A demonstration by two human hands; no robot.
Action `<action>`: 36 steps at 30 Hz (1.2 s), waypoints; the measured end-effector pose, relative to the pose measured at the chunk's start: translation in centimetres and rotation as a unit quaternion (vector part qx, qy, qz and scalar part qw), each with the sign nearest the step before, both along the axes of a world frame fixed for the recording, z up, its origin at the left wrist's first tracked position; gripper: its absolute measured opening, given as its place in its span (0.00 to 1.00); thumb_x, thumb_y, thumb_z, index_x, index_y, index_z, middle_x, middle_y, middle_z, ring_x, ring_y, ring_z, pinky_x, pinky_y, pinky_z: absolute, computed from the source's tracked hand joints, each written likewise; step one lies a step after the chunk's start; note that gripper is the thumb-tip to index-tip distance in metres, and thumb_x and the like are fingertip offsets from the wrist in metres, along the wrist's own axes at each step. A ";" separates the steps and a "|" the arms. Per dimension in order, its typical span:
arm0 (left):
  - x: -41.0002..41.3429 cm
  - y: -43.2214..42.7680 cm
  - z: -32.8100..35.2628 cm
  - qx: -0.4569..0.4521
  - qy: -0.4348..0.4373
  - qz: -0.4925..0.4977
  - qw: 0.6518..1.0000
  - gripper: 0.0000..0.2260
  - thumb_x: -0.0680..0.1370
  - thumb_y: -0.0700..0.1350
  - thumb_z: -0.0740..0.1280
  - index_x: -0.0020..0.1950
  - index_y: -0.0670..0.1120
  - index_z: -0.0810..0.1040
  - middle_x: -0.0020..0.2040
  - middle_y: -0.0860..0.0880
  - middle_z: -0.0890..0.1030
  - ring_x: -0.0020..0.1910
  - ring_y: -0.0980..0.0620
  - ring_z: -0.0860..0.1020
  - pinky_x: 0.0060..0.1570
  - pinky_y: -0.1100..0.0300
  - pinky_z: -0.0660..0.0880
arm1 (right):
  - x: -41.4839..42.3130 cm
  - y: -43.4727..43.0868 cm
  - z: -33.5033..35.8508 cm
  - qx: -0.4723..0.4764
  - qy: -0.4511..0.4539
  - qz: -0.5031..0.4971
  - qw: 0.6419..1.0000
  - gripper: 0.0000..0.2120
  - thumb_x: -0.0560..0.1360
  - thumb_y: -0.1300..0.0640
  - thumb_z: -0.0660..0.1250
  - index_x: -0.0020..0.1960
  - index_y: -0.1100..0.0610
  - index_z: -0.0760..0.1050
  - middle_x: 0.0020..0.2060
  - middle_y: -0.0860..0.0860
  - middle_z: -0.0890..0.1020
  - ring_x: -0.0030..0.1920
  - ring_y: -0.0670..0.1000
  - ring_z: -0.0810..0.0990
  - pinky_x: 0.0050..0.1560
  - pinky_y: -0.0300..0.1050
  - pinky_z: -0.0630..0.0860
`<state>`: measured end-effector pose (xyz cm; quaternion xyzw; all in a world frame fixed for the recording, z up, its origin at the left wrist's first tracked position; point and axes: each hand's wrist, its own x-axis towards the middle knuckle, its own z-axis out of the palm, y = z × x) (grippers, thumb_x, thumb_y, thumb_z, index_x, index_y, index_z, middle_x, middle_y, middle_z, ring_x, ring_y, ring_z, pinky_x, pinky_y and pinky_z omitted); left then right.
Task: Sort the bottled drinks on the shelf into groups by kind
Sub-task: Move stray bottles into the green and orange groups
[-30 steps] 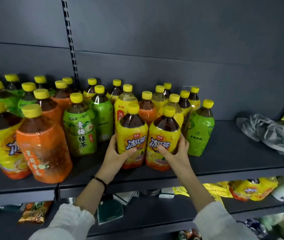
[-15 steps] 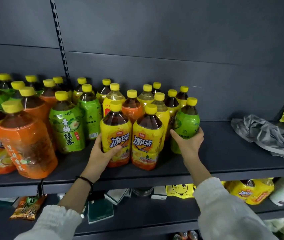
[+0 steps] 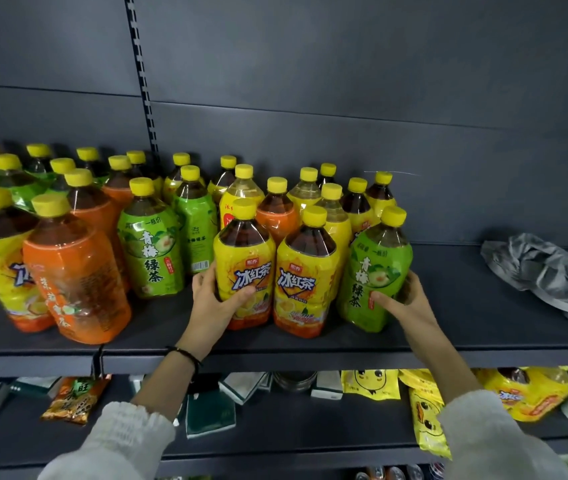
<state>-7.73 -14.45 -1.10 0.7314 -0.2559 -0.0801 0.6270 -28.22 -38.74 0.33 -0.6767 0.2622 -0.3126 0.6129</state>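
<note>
1. The left hand (image 3: pixel 211 303) grips a yellow bottle (image 3: pixel 245 258) low on its body. The thumb lies across the front of the label and the fingers curl round the bottle's left side.
2. This yellow bottle stands upright near the front edge of the shelf (image 3: pixel 466 317), about midway along it.
3. A second yellow bottle (image 3: pixel 305 271) with the same label stands upright just beside it on the right, with no hand on it.
4. The right hand (image 3: pixel 410 303) holds a green bottle (image 3: pixel 376 268), with the thumb on the label's front and the fingers wrapped round its right side.
5. The green bottle is just to the right of the second yellow bottle, close to the front edge. Its top leans a little to the right.
6. Behind these three, yellow, orange and green bottles, all with yellow caps, stand mixed together toward the back edge.
7. Toward the left end, an orange bottle (image 3: pixel 74 271) stands near the front edge, with another green one (image 3: pixel 150 251) to its right, a little further back.
8. A grey cloth (image 3: pixel 545 275) lies crumpled at the right end, well apart from the bottles.
9. The lower shelf (image 3: pixel 275 434) holds snack bags (image 3: pixel 370 384) and small boxes.
</note>
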 end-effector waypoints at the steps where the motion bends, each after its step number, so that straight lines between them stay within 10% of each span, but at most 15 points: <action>1: -0.1 0.0 0.1 0.008 -0.002 0.006 1.000 0.45 0.57 0.66 0.71 0.70 0.49 0.68 0.63 0.49 0.63 0.61 0.52 0.68 0.62 0.53 0.71 | -0.2 0.6 0.0 0.000 0.007 0.026 1.000 0.53 0.52 0.41 0.82 0.70 0.46 0.60 0.60 0.46 0.75 0.59 0.44 0.75 0.51 0.40 0.75; 5: 0.0 -0.2 0.4 0.022 -0.007 0.013 1.000 0.43 0.60 0.63 0.72 0.71 0.48 0.68 0.62 0.50 0.63 0.61 0.53 0.67 0.64 0.51 0.70 | 0.9 3.0 -0.3 -0.051 0.010 -0.040 0.998 0.43 0.64 0.58 0.79 0.71 0.50 0.58 0.57 0.46 0.75 0.57 0.47 0.76 0.51 0.43 0.76; 12: 0.2 1.7 0.8 0.001 -0.028 0.028 0.999 0.43 0.64 0.61 0.74 0.74 0.51 0.62 0.70 0.48 0.64 0.69 0.51 0.65 0.68 0.50 0.67 | -0.2 5.5 -0.4 -0.058 -0.019 -0.064 0.996 0.47 0.54 0.45 0.83 0.67 0.51 0.67 0.56 0.48 0.79 0.57 0.49 0.79 0.54 0.51 0.79; 21: 3.6 3.6 2.7 -0.120 -0.051 0.287 0.949 0.38 0.75 0.53 0.70 0.77 0.40 0.53 0.76 0.43 0.59 0.75 0.48 0.56 0.71 0.62 0.50 | -0.7 7.0 -0.2 -0.043 -0.026 -0.035 0.998 0.58 0.40 0.30 0.78 0.66 0.49 0.68 0.55 0.47 0.80 0.54 0.47 0.80 0.46 0.45 0.79; 36: 4.5 2.5 2.4 0.007 -0.056 0.348 0.936 0.41 0.72 0.57 0.71 0.77 0.43 0.55 0.70 0.35 0.61 0.68 0.34 0.60 0.68 0.48 0.58 | 0.2 6.9 -0.2 -0.026 -0.046 -0.020 0.998 0.45 0.49 0.41 0.80 0.63 0.45 0.68 0.52 0.44 0.80 0.52 0.44 0.79 0.51 0.50 0.78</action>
